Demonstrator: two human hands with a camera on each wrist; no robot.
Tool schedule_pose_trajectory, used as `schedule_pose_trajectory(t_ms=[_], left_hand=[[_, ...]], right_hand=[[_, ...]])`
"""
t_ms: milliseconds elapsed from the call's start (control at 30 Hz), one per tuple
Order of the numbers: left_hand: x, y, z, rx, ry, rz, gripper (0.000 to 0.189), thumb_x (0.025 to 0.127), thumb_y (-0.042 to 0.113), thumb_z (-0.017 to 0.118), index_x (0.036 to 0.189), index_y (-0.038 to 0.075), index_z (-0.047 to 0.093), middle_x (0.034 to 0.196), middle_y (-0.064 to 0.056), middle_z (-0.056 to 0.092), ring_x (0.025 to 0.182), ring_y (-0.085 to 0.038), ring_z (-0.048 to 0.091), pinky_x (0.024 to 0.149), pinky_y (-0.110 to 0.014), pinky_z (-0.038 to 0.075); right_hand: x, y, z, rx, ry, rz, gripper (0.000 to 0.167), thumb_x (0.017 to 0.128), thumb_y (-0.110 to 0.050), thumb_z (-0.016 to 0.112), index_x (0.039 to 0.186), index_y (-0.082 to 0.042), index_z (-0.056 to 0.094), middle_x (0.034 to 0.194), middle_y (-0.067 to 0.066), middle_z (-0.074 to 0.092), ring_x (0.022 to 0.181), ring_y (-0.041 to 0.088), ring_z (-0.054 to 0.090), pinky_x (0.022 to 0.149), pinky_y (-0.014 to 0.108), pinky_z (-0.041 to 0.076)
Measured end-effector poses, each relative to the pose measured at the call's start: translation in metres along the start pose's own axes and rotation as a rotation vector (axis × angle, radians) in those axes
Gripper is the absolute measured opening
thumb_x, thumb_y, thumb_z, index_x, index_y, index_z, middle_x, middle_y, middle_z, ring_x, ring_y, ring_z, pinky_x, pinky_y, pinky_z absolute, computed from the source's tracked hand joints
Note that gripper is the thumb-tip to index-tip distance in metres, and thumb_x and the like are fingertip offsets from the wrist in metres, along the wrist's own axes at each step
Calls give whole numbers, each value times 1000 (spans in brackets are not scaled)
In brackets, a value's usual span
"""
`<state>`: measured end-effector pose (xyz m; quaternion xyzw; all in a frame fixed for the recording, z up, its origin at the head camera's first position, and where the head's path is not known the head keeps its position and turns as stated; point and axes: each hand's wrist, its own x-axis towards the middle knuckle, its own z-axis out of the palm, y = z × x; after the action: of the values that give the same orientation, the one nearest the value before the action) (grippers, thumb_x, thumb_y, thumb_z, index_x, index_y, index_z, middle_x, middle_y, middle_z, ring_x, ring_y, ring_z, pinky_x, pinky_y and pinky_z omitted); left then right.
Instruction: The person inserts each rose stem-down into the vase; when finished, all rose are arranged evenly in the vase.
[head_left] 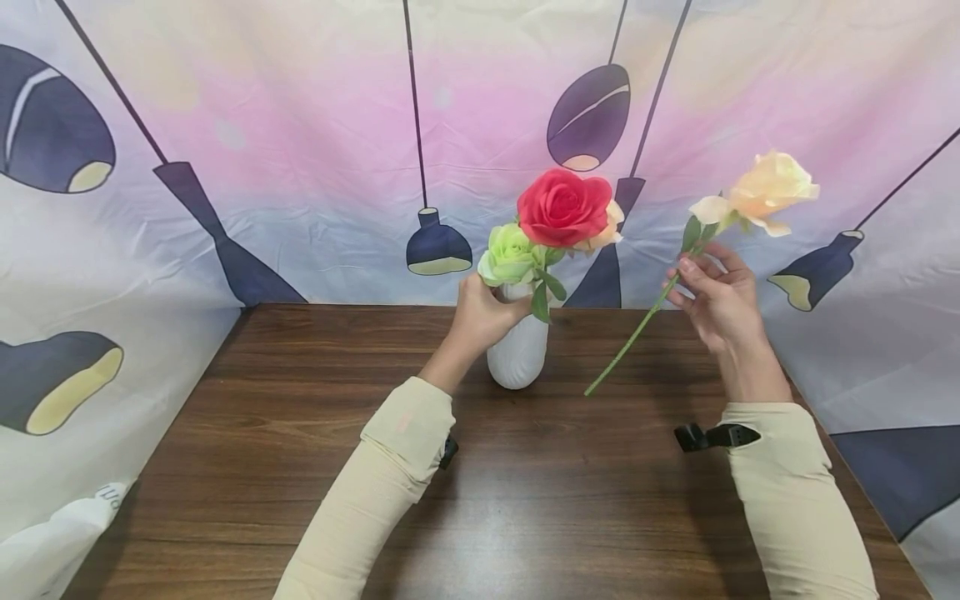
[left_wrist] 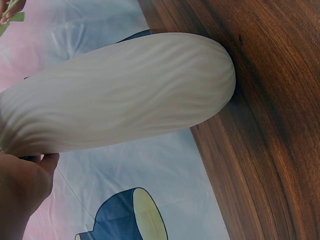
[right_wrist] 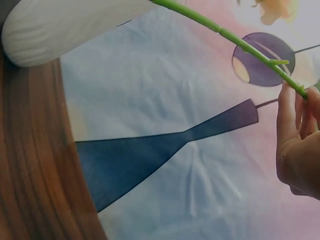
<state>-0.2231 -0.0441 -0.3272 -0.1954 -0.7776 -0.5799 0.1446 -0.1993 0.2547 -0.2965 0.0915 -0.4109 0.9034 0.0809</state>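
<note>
A white vase (head_left: 517, 354) with wavy ridges stands on the table, and my left hand (head_left: 486, 312) grips it near the neck. In the left wrist view the vase (left_wrist: 120, 95) fills the middle, its base on the wood. Out of its top come a red rose (head_left: 565, 207), a light green rose (head_left: 508, 254) and a peach rose (head_left: 603, 229) partly hidden behind the red one. To the right, my right hand (head_left: 720, 296) pinches the green stem (head_left: 630, 343) of a pale peach rose (head_left: 772, 193). That stem slants down left, its end right of the vase.
The brown wooden table (head_left: 300, 400) runs back to a pastel backdrop cloth (head_left: 315, 125) printed with dark lamps. White fabric (head_left: 60, 542) lies at the lower left edge. Black straps with cameras sit on both wrists.
</note>
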Motion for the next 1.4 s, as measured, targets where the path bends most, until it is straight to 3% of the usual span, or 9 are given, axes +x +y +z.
schedule_pose_trajectory(t_ms=[467,667,900,1400], left_hand=[[1,0,1,-4,1,12,49,80,9,82,123,3,61,120,-14,71,115,-25,68,101,-42,57],[1,1,1,-4,0,15,48,80,9,82,123,3,61,120,-14,71,115,-25,68,100,-42,57],[1,0,1,7,6,13,47,79,8,81,122,2,62,119,-15,71,114,-26,68,100,-42,58],[0,0,0,-10,6,13,48,79,8,82,123,2,62,120,-14,71,115,-25,68,101,-42,57]], right_hand=[[10,-12,33,136,49,-192,18,90,12,65,98,-5,63,86,12,68,70,26,72,53,33,62],[12,-15,46,165,101,-305,18,89,11,66,97,-4,59,85,11,65,69,26,71,51,31,60],[10,-21,58,178,103,-404,15,91,12,64,96,0,58,85,12,64,67,25,71,52,32,60],[12,-26,71,269,117,-437,20,87,12,68,95,-1,55,85,12,62,69,26,68,51,33,59]])
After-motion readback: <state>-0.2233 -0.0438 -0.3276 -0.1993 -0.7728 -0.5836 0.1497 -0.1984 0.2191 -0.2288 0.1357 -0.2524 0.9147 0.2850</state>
